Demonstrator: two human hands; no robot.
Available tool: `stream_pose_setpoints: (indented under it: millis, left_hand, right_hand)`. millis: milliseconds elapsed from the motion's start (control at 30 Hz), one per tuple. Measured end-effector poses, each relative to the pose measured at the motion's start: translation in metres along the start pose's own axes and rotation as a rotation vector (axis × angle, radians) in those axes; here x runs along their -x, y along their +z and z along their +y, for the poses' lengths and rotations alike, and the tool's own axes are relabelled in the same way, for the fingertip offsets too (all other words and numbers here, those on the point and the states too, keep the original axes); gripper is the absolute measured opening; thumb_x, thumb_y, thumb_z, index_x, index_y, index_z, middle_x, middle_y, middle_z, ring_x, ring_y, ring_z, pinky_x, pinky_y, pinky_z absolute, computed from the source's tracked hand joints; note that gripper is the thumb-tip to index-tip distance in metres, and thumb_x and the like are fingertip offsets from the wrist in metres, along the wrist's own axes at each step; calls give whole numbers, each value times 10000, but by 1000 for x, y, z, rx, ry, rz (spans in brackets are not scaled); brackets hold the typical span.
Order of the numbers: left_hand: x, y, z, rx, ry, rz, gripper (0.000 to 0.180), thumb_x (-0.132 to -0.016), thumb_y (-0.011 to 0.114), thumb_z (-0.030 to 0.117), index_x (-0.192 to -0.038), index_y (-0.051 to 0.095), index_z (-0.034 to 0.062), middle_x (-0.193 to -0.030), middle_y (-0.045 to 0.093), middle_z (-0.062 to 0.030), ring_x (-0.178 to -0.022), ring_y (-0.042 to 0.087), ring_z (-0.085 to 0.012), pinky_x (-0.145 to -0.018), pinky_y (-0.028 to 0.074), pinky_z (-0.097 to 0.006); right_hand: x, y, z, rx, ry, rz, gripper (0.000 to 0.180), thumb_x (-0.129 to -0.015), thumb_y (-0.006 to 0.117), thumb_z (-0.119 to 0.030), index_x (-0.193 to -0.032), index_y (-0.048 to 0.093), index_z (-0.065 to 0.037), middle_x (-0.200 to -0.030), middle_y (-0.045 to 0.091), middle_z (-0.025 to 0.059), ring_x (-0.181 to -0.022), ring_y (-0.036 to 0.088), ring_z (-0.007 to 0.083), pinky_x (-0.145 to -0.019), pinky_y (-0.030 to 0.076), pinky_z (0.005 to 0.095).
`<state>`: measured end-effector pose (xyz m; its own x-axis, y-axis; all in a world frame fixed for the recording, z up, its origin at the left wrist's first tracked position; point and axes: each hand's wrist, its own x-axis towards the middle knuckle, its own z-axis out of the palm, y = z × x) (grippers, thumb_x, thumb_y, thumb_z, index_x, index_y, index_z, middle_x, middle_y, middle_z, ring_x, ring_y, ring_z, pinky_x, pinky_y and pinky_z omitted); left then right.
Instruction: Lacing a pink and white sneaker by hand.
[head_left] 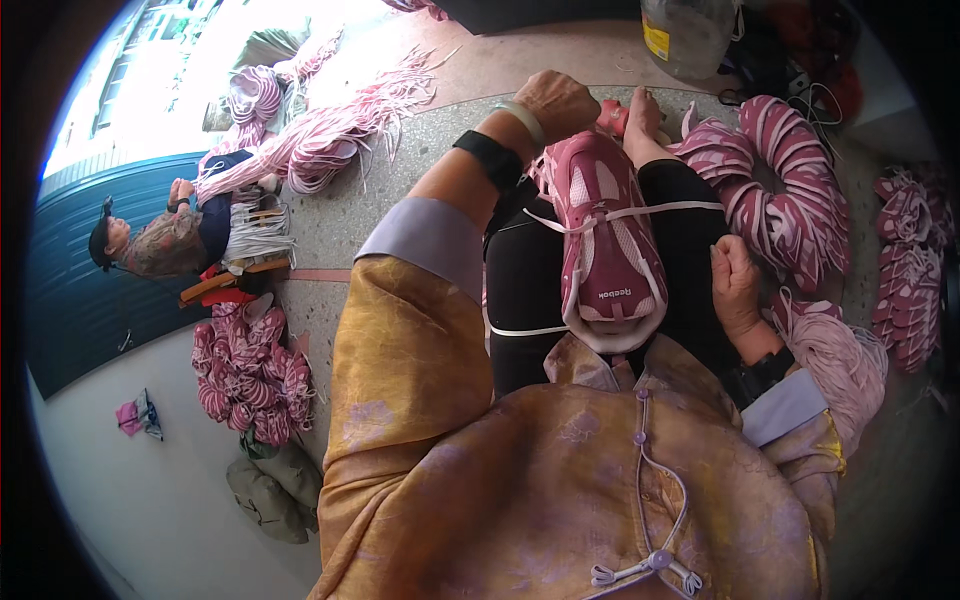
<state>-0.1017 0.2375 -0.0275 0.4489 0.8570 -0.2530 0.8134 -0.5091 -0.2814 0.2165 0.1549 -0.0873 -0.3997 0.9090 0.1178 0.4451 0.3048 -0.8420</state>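
Observation:
A dark pink and light pink shoe upper point(600, 240) lies lengthwise across my lap, its lettered end towards me. A pale cord point(660, 210) crosses its middle and runs out over both thighs. My left hand point(557, 105) is closed in a fist just past the upper's far left end; whatever its fingers hold is hidden. Beside the upper, at my right thigh, my right hand point(737, 283) is also closed, its fingers curled together. I cannot make out anything in them.
Ringed stacks of pink uppers point(785, 190) and a bundle of pale pink laces point(840, 365) lie at my right. More uppers point(250, 370) are piled at left. Farther left, a seated person point(160, 235) is near long pink laces point(330, 125). A clear plastic jug point(690, 40) stands ahead.

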Motion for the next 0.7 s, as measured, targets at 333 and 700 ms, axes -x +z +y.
stream_pose_setpoints:
  millis: [333, 700]
  left_hand:
    - [60, 30, 0, 256, -348, 103, 263, -772, 565, 393, -703, 626, 146, -624, 596, -98, -617, 594, -295, -533, 441, -407]
    - [233, 41, -10, 829, -921, -18, 407, -807, 588, 434, -635, 643, 69, -551, 555, -52, -505, 530, -163, -493, 426, -313]
  right_hand:
    - [4, 2, -3, 11, -6, 32, 43, -863, 479, -76, -849, 485, -36, -680, 507, 162, -622, 530, 353, -550, 424, 359]
    - [6, -42, 19, -228, 290, -309, 52, -868, 509, -112, -861, 517, -62, -586, 443, -34, -502, 391, 36, -463, 328, 196]
